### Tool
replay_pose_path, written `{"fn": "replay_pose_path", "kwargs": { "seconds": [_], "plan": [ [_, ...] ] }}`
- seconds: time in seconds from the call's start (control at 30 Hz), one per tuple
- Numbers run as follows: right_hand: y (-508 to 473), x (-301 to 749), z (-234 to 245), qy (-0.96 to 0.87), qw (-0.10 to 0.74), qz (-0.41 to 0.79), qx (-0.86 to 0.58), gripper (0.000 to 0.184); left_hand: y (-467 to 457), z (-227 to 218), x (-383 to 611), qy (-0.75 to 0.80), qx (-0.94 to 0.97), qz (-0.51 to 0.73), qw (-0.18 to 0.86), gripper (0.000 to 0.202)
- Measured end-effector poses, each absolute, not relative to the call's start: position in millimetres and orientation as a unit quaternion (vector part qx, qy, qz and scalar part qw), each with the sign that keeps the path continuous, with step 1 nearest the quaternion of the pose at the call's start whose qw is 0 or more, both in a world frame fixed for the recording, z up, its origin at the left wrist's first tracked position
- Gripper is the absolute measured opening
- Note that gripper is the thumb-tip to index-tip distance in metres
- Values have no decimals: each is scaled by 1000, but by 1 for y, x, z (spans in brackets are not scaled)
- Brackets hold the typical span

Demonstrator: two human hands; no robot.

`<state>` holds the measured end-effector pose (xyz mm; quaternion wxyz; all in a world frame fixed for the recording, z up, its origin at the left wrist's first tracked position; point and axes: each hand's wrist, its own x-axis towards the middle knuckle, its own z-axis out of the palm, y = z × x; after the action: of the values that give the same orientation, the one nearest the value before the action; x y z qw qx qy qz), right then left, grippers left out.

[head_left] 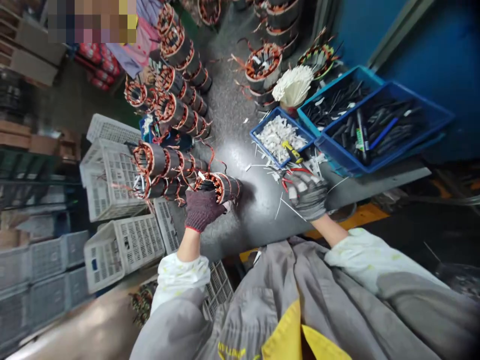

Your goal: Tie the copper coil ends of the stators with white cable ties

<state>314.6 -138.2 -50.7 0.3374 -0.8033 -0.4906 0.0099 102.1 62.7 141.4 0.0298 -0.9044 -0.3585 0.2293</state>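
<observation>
My left hand (204, 207), in a dark purple knit glove, is closed on the near end of a motor stator (228, 189) lying on its side. The stator is a grey steel core with copper-orange windings and loose leads; my fingers hide part of its open end. My right hand (307, 192), in a grey striped glove, rests on the bench with its fingers curled over a hand tool with thin red handles (290, 175). The jaws of that tool are hidden, so I cannot tell its exact kind. White sleeve scraps and thin white strips lie around my right hand.
More stators (176, 157) lie stacked at left, others (264, 65) stand at the back. A blue bin (258, 134) holds white pieces and a yellow-black tool (291, 151). Larger blue bins (382, 165) hold black tubes. White crates (142, 240) stand left; a co-worker (140, 47) is beyond.
</observation>
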Motion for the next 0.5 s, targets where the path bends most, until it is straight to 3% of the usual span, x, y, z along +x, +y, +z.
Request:
{"fn": "replay_pose_path", "kwargs": {
  "seconds": [0.1, 0.17, 0.27, 0.4, 0.5],
  "plan": [
    [-105, 345, -14, -486, 305, 34, -818, 49, 47, 141, 87, -387, -897, 212, 35, 46],
    [-77, 366, 2, -467, 222, 104, -849, 70, 40, 142, 77, -396, -900, 181, 32, 45],
    [-46, 386, 12, -459, 194, 146, -855, 92, 33, 143, 63, -402, -912, 85, -3, 45],
    [-52, 391, 20, -431, 198, 162, -866, 90, 30, 130, 55, -420, -905, -64, -23, 49],
    [-92, 386, 31, -387, 272, 178, -863, 67, 31, 113, 58, -448, -891, -65, 40, 50]
  ]
}}
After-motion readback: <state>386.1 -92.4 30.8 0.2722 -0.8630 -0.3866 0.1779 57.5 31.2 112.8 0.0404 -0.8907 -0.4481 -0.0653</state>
